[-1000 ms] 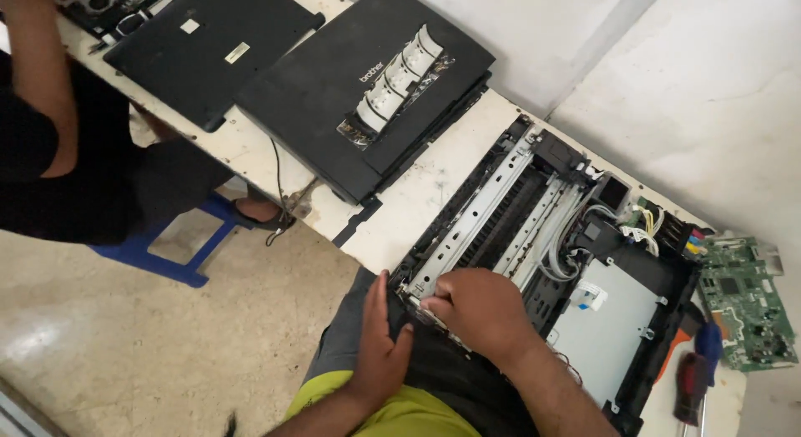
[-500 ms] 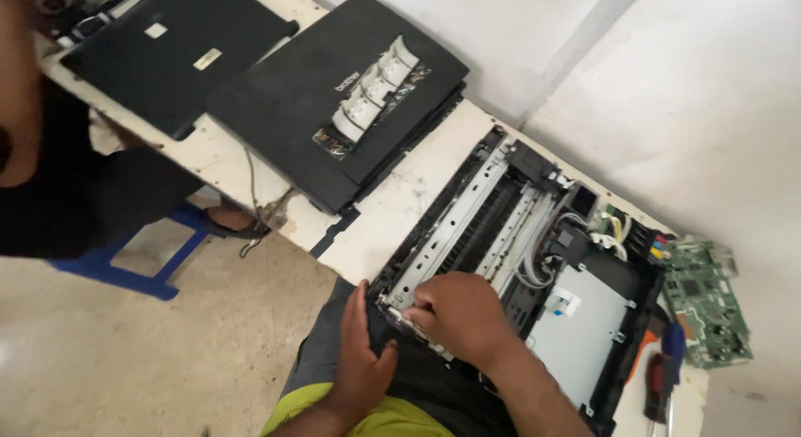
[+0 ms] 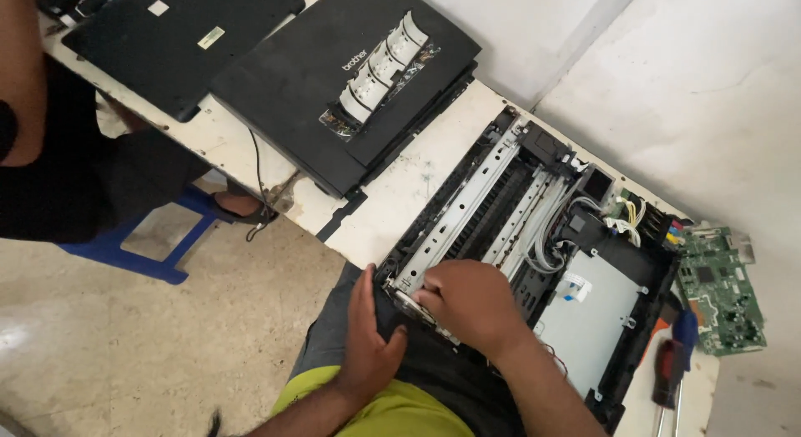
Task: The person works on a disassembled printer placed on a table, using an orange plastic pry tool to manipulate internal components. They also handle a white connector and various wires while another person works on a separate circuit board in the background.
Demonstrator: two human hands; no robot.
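Two hands work at the near corner of an opened printer [image 3: 534,262] on a white desk [image 3: 400,195].

The right hand [image 3: 467,303] lies curled over the printer's near-left end, its fingers [image 3: 430,299] pressed on the metal rail [image 3: 459,212]; the left hand [image 3: 367,337] braces the outer edge, fingers together. A green circuit board [image 3: 722,291] lies far right.
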